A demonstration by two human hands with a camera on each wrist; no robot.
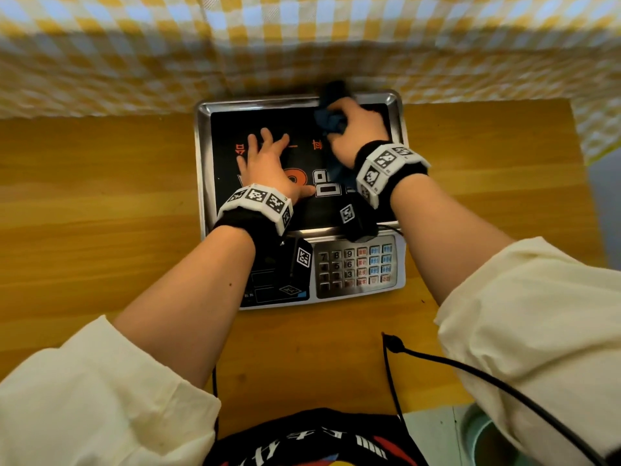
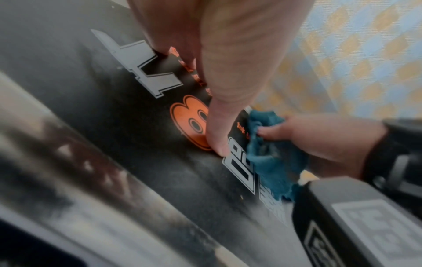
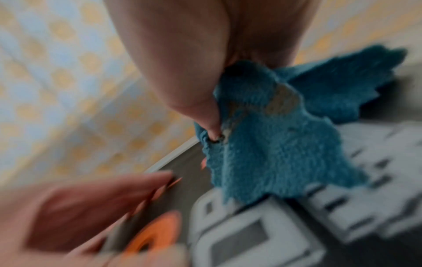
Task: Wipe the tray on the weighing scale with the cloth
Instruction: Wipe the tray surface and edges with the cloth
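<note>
A steel tray (image 1: 201, 156) with a black printed surface sits on the weighing scale (image 1: 356, 290) in the middle of the wooden table. My left hand (image 1: 268, 163) lies flat on the tray's left half, fingers spread and thumb (image 2: 219, 137) pressing the black surface. My right hand (image 1: 359, 129) grips a bunched blue cloth (image 1: 331, 121) over the tray's far right part. In the right wrist view the cloth (image 3: 274, 135) hangs from my curled fingers down to the tray, blurred. The left wrist view shows the cloth (image 2: 271, 162) beside my thumb.
The scale's keypad (image 1: 356, 267) faces me at the near side. A yellow and white checked fabric (image 1: 134, 55) hangs just behind the tray. A black cable (image 1: 470, 368) runs across the table's near right. Bare wooden table (image 1: 100, 196) lies on both sides.
</note>
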